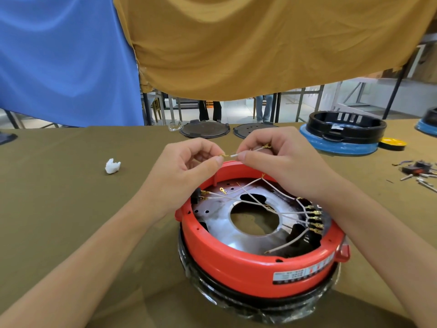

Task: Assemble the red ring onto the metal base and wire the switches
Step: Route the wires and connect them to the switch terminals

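Red ring [248, 263] partly behind hands [272, 157].

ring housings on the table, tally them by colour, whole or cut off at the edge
red: 1, the red ring under the hands
black: 1, the black ring on a blue base
blue: 2, the blue base under the black ring and the blue piece at the right edge
total: 4

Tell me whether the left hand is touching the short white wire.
Touching. The head view shows the left hand pinching the brass terminal end of the short white wire between thumb and forefinger, above the red ring.
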Motion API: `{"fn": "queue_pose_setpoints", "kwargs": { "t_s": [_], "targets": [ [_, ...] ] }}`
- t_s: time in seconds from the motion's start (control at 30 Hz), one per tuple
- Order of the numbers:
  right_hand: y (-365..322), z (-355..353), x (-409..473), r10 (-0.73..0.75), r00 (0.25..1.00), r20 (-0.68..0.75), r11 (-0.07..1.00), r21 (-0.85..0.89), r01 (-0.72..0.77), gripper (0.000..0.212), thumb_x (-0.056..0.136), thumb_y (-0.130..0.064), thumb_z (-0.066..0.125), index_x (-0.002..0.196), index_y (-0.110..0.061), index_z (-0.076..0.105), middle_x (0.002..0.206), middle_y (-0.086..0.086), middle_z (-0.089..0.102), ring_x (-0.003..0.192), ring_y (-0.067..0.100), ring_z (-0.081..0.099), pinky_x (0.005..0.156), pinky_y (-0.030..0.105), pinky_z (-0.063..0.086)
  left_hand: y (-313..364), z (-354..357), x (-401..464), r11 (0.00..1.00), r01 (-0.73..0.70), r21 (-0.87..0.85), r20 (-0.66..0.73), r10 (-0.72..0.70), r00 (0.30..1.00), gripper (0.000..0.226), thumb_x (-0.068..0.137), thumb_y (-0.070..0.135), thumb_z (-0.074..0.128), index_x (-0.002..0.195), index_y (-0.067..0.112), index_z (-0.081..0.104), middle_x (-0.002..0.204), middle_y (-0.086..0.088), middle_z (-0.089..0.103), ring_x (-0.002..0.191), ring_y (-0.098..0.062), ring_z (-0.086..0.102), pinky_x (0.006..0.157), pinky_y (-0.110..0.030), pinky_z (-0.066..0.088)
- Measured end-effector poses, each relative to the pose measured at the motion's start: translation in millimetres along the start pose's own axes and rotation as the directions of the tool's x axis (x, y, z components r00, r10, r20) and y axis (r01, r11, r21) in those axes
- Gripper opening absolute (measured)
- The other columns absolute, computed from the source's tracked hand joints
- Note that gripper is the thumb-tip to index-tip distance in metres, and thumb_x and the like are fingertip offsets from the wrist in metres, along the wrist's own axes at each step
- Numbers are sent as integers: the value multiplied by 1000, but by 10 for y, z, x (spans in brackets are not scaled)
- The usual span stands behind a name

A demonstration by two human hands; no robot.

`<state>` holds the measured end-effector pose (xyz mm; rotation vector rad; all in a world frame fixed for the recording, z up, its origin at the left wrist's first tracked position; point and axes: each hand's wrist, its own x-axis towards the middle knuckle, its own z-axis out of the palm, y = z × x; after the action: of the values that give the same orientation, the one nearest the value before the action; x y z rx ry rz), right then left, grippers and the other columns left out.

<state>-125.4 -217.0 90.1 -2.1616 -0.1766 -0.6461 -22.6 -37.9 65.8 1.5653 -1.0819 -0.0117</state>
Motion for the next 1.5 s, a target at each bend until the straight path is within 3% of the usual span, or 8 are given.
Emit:
{"fn": "queue_pose_setpoints", "kwargs": {
  "t_s": [0.17,0.43,0.6,0.7,0.83,1.03,1.27,1.5],
  "targets": [
    [-7,19,-6,-27,1000,-2,999,-34,26,10,90,-9,68,81,-10,72,61,15,54,57,10,43,56,17,35,-14,-36,15,999,5,47,-3,-5,1000,11,94,12,68,87,20,72,71,8,66,66,-11,55,61,-20,48],
    [-19,56,-15,-32,999,42,993,-115,37,5,89,-11,70,86,-12,72,70,1,63,60,0,49,59,14,40,-5,-50,3,998,47,51,-5,-47,999,7,88,24,73,94,23,77,87,-1,76,76,-27,68,73,-36,56],
    [-20,54,-24,28,992,124,988,-153,-8,6,90,-11,68,85,-12,71,71,-2,64,60,0,49,59,17,41,-165,-185,80,956,246,163,-147,-223,964,16,100,24,56,107,28,70,107,7,70,100,-7,64,89,-28,52],
    [-24,90,-21,77,971,226,982,-188,-34,8,89,-12,69,82,-15,72,69,-2,62,59,0,48,60,17,43,-208,-72,50,916,377,140,-38,-376,926,17,102,21,54,112,21,68,111,-7,66,84,-11,64,69,-18,52],
    [-70,125,5,107,944,312,977,-208,-42,10,89,-15,70,80,-19,72,65,-8,62,55,-2,48,57,13,41,-201,7,17,896,437,73,28,-440,897,20,102,12,51,114,12,66,118,-27,62,84,-21,56,76,-31,44],
    [-167,229,80,124,919,375,936,-352,17,11,84,-19,69,77,-27,72,71,-9,68,61,1,58,61,19,49,-221,14,32,884,464,53,23,-466,885,20,101,11,50,112,12,66,95,-17,64,79,-21,52,63,-23,43],
    [-133,394,29,113,954,278,946,-324,-18,14,83,-15,68,72,-23,71,66,-5,66,54,0,51,55,13,42,-205,27,18,886,463,25,12,-463,886,20,100,11,51,112,9,66,101,-30,65,82,-23,52,75,-34,40],
    [-127,431,20,104,966,238,965,-260,-40,14,83,-13,69,72,-22,72,57,-13,59,52,-2,50,53,13,41,-212,23,20,884,467,18,14,-467,884,19,99,12,52,110,10,67,82,-4,64,76,-16,53,57,-16,43]
  ]
}}
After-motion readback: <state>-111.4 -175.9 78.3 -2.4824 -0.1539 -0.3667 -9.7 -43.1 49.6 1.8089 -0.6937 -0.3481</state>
